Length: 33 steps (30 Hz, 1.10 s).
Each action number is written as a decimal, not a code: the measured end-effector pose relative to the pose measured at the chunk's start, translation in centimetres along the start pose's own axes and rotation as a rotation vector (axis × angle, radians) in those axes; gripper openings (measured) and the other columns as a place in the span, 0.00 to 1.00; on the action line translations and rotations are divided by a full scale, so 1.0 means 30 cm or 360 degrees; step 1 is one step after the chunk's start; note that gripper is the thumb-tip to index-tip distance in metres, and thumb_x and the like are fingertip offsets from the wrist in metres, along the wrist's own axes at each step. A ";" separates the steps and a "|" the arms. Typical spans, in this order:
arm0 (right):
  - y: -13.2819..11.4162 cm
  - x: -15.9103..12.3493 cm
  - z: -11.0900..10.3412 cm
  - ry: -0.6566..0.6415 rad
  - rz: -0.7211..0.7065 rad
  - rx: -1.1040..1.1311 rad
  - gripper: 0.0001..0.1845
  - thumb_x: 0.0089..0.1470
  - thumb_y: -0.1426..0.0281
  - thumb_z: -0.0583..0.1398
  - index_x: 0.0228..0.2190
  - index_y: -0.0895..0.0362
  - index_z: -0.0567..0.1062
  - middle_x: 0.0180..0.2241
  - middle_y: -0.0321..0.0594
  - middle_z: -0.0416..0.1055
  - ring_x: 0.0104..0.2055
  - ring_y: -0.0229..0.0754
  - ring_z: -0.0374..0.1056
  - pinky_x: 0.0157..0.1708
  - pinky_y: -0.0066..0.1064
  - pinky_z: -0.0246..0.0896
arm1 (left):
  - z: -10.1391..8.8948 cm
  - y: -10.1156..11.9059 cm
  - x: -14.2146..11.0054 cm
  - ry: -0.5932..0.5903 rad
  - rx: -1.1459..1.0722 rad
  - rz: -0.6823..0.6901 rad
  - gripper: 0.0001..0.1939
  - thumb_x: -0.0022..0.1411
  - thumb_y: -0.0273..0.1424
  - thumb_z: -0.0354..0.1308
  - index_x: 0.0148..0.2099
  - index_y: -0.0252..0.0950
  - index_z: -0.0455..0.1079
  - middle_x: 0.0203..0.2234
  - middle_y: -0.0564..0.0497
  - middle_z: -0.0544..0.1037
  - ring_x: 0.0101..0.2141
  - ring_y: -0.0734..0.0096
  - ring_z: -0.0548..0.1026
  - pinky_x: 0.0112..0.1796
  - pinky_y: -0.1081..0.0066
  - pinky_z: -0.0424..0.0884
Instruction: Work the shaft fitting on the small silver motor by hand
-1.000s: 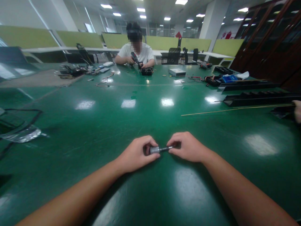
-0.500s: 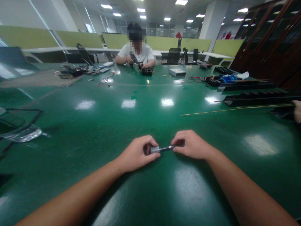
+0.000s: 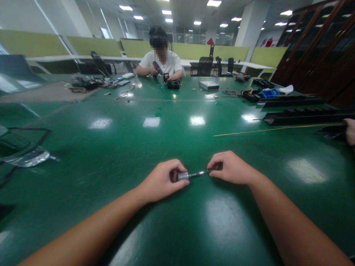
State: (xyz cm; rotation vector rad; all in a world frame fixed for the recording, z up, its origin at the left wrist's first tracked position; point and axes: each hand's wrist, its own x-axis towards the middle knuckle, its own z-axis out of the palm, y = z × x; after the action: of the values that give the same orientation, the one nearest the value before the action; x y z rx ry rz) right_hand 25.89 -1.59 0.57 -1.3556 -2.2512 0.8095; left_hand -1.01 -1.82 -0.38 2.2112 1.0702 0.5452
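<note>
Can read no text, label, brand, number or sign anywhere. Can make out no lettering or marking on the silver-and-black tool held between the left grip and the right grip; too small and soft to tell. Far beyond the right grip and slightly to its left, can see a red diamond shape, but no legible character on its face. Far beyond the same grip and to its right, can see red shapes, too blurred to read. Nearer, can read no print on the blue packet, beyond and right of the right grip, nor on the pale box, beyond and left of it.
</note>
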 end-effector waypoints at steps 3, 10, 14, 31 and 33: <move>-0.008 0.002 0.008 -0.0018 -0.0050 0.0008 0.06 0.47 0.74 0.66 0.31 0.56 0.82 0.29 0.36 0.76 0.30 0.37 0.70 0.32 0.28 0.64 | 0.000 0.001 0.002 -0.0010 0.0003 -0.0004 0.11 0.59 0.36 0.63 0.40 0.35 0.71 0.31 0.52 0.74 0.28 0.72 0.71 0.29 0.74 0.66; -0.014 0.017 0.043 0.0040 -0.0097 0.0022 0.06 0.50 0.73 0.65 0.33 0.56 0.81 0.31 0.37 0.76 0.31 0.37 0.69 0.34 0.28 0.63 | -0.001 0.002 0.005 0.0013 0.0052 0.0001 0.11 0.57 0.35 0.64 0.38 0.34 0.69 0.29 0.52 0.73 0.27 0.72 0.69 0.28 0.74 0.64; -0.027 0.020 0.056 0.0068 -0.0183 0.0043 0.06 0.53 0.74 0.64 0.35 0.56 0.81 0.33 0.38 0.77 0.35 0.38 0.70 0.37 0.29 0.62 | 0.003 0.002 0.009 0.0006 0.0041 0.0044 0.10 0.57 0.34 0.64 0.38 0.35 0.69 0.30 0.53 0.72 0.27 0.72 0.69 0.29 0.74 0.64; -0.062 0.043 0.139 0.0130 -0.0417 0.0104 0.06 0.55 0.70 0.64 0.35 0.57 0.80 0.33 0.39 0.76 0.36 0.39 0.69 0.37 0.29 0.60 | -0.001 0.024 0.021 0.0034 -0.0012 0.0070 0.09 0.64 0.35 0.58 0.39 0.34 0.72 0.30 0.51 0.74 0.29 0.72 0.71 0.31 0.73 0.65; -0.063 0.045 0.139 0.0131 -0.0415 0.0093 0.05 0.54 0.71 0.64 0.34 0.57 0.80 0.32 0.39 0.76 0.35 0.39 0.68 0.37 0.29 0.60 | 0.000 0.025 0.020 0.0026 0.0010 0.0054 0.09 0.62 0.35 0.60 0.40 0.34 0.73 0.29 0.52 0.74 0.28 0.72 0.71 0.30 0.73 0.65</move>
State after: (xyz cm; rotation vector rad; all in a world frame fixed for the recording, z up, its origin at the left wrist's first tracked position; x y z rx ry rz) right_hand 21.54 -2.24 -1.30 -1.0219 -2.2595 0.7095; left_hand -0.25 -1.70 0.19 2.2378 1.0457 0.5760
